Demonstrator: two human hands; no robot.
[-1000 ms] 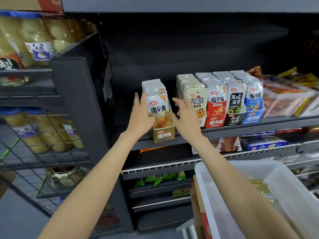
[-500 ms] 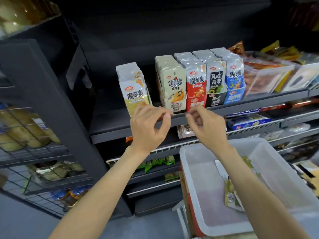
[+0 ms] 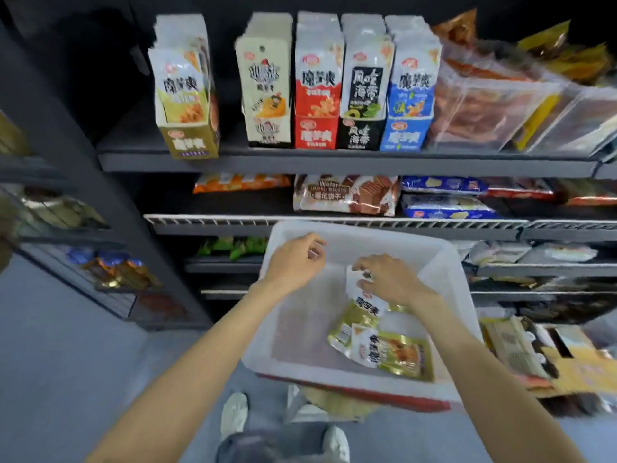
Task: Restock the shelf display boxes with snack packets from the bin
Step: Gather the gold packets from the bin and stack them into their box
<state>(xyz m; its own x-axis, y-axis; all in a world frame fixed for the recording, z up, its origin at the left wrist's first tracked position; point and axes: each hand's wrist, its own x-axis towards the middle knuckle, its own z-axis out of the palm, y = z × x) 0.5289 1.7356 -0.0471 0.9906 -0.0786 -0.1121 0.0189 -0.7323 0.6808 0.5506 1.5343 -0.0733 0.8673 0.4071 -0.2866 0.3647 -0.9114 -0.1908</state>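
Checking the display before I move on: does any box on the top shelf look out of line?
Yes: the gold box stands apart from the other four, tilted, its front overhanging the shelf edge.

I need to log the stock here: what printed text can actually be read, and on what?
"Wafer": brown wafer biscuit bag, lower shelf.
"魔芋爽": gold display box, red box, blue box, and the packet in the right hand's grip.
"风吃海带": black box.
Smaller print: too blurred.
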